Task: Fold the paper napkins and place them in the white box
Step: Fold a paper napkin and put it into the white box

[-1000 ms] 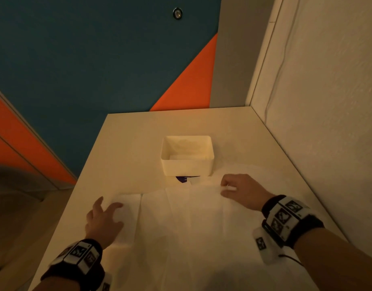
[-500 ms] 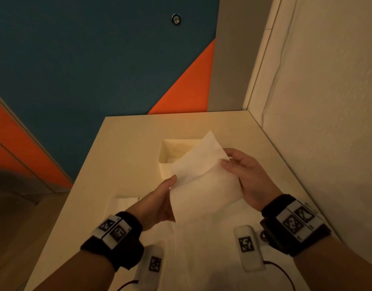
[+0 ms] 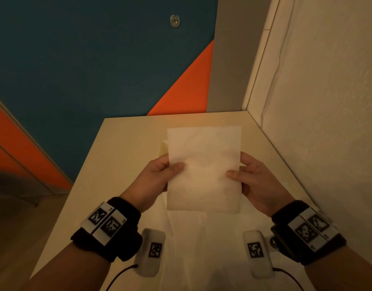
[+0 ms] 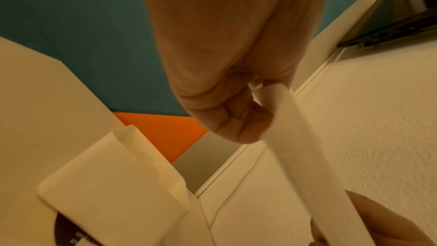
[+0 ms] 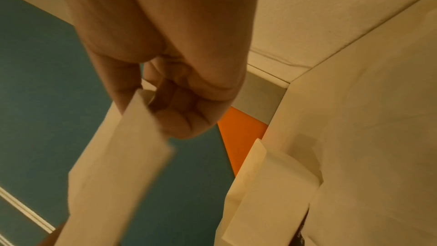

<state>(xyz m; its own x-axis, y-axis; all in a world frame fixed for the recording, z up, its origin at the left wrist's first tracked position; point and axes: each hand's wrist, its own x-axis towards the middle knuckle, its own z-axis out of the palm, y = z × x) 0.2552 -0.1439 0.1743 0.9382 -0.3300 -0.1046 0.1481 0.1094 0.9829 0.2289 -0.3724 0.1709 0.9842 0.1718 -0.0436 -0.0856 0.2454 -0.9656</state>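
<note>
White paper fills the middle of the head view: one napkin [image 3: 204, 168] is held up flat in the air, above the table [image 3: 122, 164]. The left hand [image 3: 160, 175] pinches its left edge, thumb in front and fingers curled behind. The right hand [image 3: 252, 177] pinches the right edge the same way. Both hands grip the napkin at about the middle of its sides, so the sheet stands up straight with no sag.

The white box [image 3: 163, 149] sits on the table behind the napkin. Only a small bit of its left wall peeks out in the head view. The left wrist view shows the box [image 4: 113, 184] below the hand, well apart from the napkin. More napkins [image 3: 201, 248] lie spread on the table under the wrists.

The step now seems to be the fold. None of the pictures shows if this napkin is already folded once. To fold it well, the person should bring one edge over to meet the other edge. The corners should line up before anything is pressed. Thin paper like this bends and tears easily, so the pinch should be soft, and the hands should not pull apart hard.

It may be easier to lay the napkin down on the table and press along the fold with flat fingers. A sharp crease helps the napkin stay shut. After that, it has to be small enough to fit in the box, so one more fold may be needed.
</note>
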